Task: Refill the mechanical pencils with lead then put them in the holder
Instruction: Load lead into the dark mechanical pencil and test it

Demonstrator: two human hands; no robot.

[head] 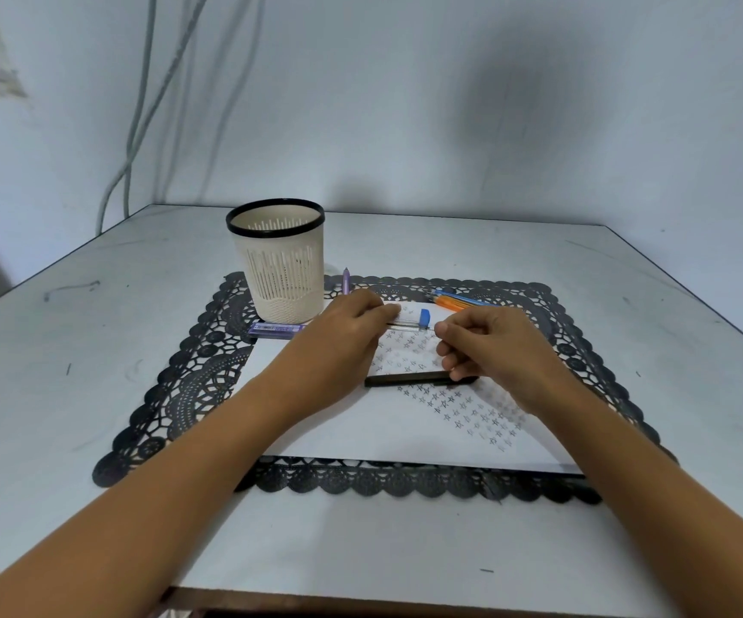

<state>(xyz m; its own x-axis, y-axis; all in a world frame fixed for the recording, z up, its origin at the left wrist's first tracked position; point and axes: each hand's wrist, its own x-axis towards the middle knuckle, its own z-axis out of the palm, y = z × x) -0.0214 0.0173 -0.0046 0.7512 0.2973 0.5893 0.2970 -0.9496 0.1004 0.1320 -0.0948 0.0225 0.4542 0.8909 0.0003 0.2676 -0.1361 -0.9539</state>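
My left hand [343, 341] holds a clear lead case with a blue cap [412, 318] above the white paper. A thin lead [410, 326] runs from it toward my right hand [490, 345], whose thumb and forefinger pinch at its end. A black mechanical pencil [410, 378] lies on the paper [361, 430] under my right hand. Orange and blue pencils [454, 301] lie at the paper's far edge. A purple pencil [345, 281] lies beside the cream holder [278, 260], which stands upright at the mat's far left.
A black lace placemat [191, 385] lies under the paper on the white table [71, 394]. A purple lead box [274, 330] lies in front of the holder. The wall stands close behind the table, with cables hanging at the left.
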